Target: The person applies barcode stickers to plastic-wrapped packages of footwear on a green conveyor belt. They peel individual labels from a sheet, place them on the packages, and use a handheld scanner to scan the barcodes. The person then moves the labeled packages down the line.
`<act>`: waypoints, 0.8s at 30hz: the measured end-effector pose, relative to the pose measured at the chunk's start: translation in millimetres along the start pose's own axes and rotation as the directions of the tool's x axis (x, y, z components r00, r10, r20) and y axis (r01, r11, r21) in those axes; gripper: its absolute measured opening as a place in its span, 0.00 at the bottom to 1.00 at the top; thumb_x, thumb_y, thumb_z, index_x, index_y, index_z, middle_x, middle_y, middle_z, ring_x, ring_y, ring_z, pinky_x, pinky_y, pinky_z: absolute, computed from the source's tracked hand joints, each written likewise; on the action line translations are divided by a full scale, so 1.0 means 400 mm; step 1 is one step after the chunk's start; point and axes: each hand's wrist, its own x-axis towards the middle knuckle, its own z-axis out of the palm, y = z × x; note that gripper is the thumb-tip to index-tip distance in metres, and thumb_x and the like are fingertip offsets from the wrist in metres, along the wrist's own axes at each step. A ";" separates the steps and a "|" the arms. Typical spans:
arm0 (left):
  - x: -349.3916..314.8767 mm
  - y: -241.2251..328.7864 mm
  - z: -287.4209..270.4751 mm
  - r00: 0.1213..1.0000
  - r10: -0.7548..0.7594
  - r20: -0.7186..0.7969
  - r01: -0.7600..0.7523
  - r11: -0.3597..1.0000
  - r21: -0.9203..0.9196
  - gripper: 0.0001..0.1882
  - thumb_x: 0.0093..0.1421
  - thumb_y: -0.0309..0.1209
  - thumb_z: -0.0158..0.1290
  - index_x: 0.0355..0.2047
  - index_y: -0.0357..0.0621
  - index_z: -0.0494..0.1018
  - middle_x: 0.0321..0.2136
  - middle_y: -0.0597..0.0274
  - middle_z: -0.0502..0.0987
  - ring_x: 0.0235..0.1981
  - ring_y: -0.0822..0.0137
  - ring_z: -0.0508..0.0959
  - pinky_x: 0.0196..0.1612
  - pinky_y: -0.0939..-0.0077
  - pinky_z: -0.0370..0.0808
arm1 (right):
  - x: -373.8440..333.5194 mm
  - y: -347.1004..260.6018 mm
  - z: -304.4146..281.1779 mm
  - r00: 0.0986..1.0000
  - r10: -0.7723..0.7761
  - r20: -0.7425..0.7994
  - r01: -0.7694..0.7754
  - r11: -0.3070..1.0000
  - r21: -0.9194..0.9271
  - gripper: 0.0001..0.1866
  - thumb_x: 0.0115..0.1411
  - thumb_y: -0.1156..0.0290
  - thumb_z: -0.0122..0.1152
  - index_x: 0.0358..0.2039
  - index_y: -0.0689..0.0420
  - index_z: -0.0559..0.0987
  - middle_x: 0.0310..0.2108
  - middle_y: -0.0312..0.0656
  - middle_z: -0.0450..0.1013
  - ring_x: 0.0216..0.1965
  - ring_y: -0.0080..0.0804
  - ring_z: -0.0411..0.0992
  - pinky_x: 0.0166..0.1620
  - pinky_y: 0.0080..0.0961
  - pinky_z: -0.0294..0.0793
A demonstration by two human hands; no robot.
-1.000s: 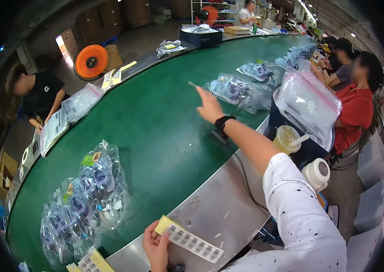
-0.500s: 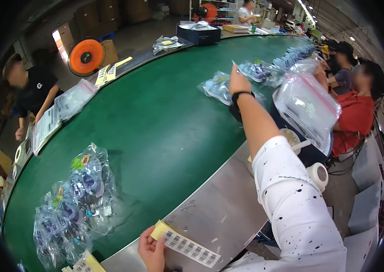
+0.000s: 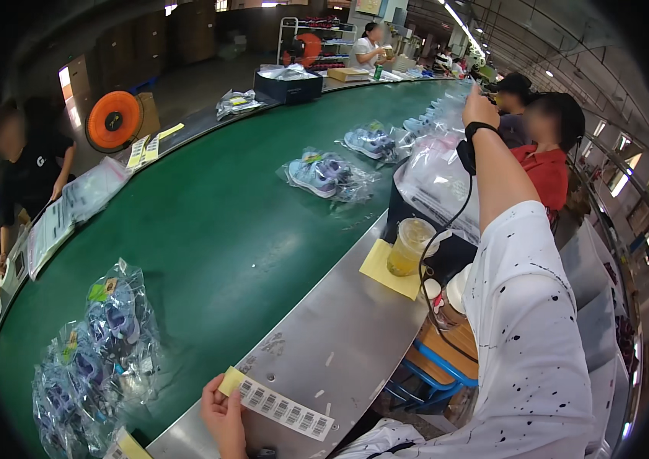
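Note:
My left hand (image 3: 223,417) is closed on the yellow end of a strip of barcode labels (image 3: 286,409), over the metal ledge (image 3: 317,340) of the green conveyor belt (image 3: 210,229). My right hand (image 3: 481,111) is raised at the upper right with its fingers drawn together; whatever they hold, if anything, is too small to make out. A black wristband with a dangling cord is on that wrist. Nearest on the belt lie clear-bagged pale blue shoes (image 3: 324,174), with another bagged pair (image 3: 370,141) beyond. Several more bagged shoes (image 3: 114,321) lie at the lower left.
A drink cup (image 3: 409,249) stands on yellow paper beside a dark box (image 3: 393,210) piled with clear bags (image 3: 435,180). A second label strip (image 3: 129,447) lies at the bottom. A person in red sits at the right; another stands across the belt near an orange fan (image 3: 113,121).
My right hand has lifted away from above the bagged shoes, up and to the right. The view has turned right, uncovering the cup. My left hand still holds the label strip.

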 end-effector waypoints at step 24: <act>0.001 -0.024 -0.038 0.997 -0.070 -0.024 0.071 0.997 0.010 0.20 0.59 0.19 0.53 0.52 0.35 0.67 0.42 0.55 0.77 0.39 0.73 0.78 0.39 0.83 0.75 | -0.571 -0.625 0.570 0.757 -0.428 0.494 0.402 0.901 0.164 0.27 0.66 0.59 0.44 0.65 0.41 0.55 0.43 0.53 0.75 0.42 0.47 0.76 0.42 0.41 0.75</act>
